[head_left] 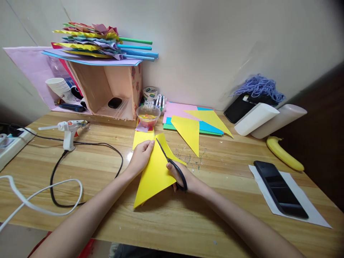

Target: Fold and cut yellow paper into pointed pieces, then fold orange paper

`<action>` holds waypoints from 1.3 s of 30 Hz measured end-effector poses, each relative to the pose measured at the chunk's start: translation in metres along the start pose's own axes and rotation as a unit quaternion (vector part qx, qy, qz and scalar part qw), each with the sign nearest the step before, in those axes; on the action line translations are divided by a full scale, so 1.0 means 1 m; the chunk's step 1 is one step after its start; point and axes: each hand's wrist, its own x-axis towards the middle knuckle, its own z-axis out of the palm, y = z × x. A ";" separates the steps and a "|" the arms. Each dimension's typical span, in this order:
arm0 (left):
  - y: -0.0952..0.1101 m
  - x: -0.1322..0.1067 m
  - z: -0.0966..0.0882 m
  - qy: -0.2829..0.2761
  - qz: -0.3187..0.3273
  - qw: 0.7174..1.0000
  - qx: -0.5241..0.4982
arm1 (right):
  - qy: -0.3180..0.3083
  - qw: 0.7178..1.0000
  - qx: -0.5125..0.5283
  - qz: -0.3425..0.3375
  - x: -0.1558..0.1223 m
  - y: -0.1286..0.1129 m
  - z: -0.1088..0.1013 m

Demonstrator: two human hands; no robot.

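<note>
The left hand [141,156] pinches the yellow paper [156,175] at its upper left side, thumb on top and the other fingers curled under the sheet, while the right hand [188,181] is clenched through the black loops of the scissors [172,165], whose blades point up and away and lie across the sheet's upper right part; whether the blades are parted cannot be told. The yellow paper is a long pointed piece held just above the wooden table [107,215], about midway along its near edge, with its tip aimed at that edge. A smaller yellow piece [142,138] lies flat just beyond the left hand. Further back, a clear plastic bowl [147,115] stands near the table's far edge, and to its right a stack of coloured sheets [178,107] carries two yellow triangles [188,134]. A glue gun [68,130] stands towards the far left corner, its black cable [88,145] looping across the table's left half beside a white cable [40,208]. At the right edge a phone [279,188] lies on a white sheet [314,211], with a banana [285,154] just beyond it. A cardboard box [107,89] lies on its side against the wall
</note>
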 end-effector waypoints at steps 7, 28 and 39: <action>0.002 0.004 -0.006 0.028 0.015 0.999 -0.024 | -0.007 1.000 -0.012 0.024 0.000 0.005 -0.001; 0.003 0.001 -0.003 0.017 0.066 0.996 0.062 | -0.025 0.999 -0.029 0.014 -0.006 -0.016 0.006; 0.005 -0.001 -0.003 0.002 0.045 0.998 0.035 | -0.006 0.997 -0.055 -0.045 -0.005 -0.019 0.005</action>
